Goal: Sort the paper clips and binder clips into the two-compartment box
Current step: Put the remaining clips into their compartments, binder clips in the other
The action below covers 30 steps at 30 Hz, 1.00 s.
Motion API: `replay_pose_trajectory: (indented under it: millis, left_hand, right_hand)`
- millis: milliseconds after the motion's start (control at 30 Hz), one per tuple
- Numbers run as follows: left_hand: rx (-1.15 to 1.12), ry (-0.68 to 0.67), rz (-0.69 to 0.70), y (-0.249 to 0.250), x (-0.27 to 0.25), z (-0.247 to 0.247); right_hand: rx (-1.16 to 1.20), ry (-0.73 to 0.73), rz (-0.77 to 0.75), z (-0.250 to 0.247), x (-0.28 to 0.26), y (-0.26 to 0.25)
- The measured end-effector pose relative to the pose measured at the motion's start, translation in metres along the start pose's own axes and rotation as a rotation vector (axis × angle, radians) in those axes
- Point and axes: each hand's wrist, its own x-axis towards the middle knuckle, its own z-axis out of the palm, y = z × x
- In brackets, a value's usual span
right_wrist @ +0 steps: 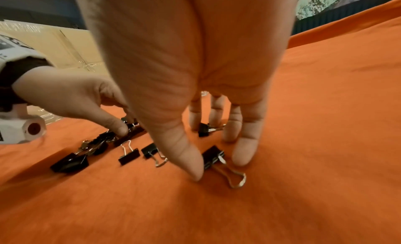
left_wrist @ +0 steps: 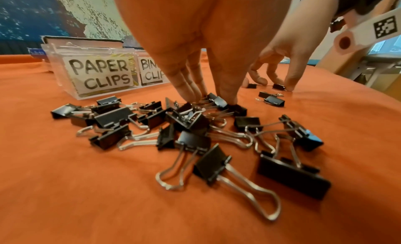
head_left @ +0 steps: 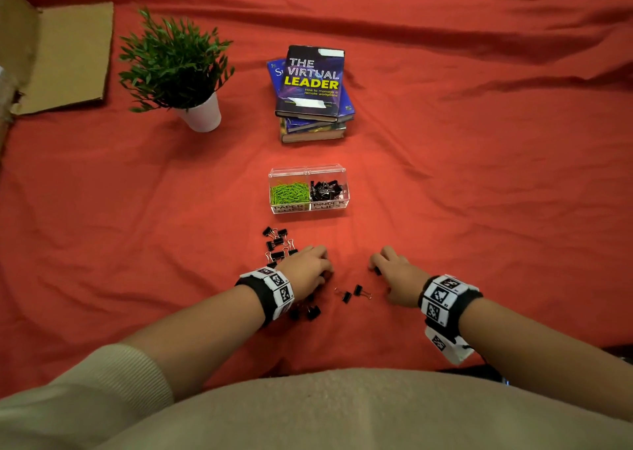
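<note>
Red cloth (head_left: 445, 182) is carrying loose binder clips (left_wrist: 190, 120) near the two-compartment box (head_left: 308, 209); left hand (head_left: 305, 269) fingers are spreading onto the pile, right hand (head_left: 394, 271) fingers are straddling one binder clip (right_wrist: 212, 156), handles pointing nearward.

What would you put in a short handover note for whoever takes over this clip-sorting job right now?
Left hand: fingertips down on the pile of loose binder clips; nothing lifted yet.
Right hand: thumb and fingers straddle a single binder clip on the red cloth; a second clip lies by its fingertips.
Two-compartment box: green paper clips in the compartment labelled PAPER CLIPS, black binder clips in the one labelled BINDER CLIPS.
Done: no loose paper clips visible on the cloth.
Left: the scattered binder clips near both hands, including a pair between them, go into the binder clip side.
</note>
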Motion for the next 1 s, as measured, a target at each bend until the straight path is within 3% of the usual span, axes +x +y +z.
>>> replay_pose_trajectory:
  millis: [300,433,600,733,867,1000]
  left_hand:
    - [0.012,0.003,-0.094,-0.003,-0.005,0.005]
    - [0.015,-0.002,-0.095,-0.003,-0.008,0.005]
    - [-0.036,0.025,-0.103,-0.005,-0.010,0.000]
    - [-0.128,0.077,-0.140,-0.009,-0.011,-0.003]
    - [-0.238,0.149,-0.209,-0.013,-0.010,-0.009]
    - [-0.317,0.231,-0.276,-0.016,-0.006,-0.025]
  right_hand:
    - [0.080,0.035,-0.063,0.012,0.003,-0.005]
    - [0.222,0.113,-0.082,0.008,0.007,-0.011]
    - [0.659,0.258,0.017,-0.033,0.024,-0.031]
    - [0.794,0.374,-0.004,-0.084,0.053,-0.055]
    - [0.727,0.458,0.013,-0.115,0.090,-0.072]
    - [0.480,0.455,0.024,-0.117,0.105,-0.081]
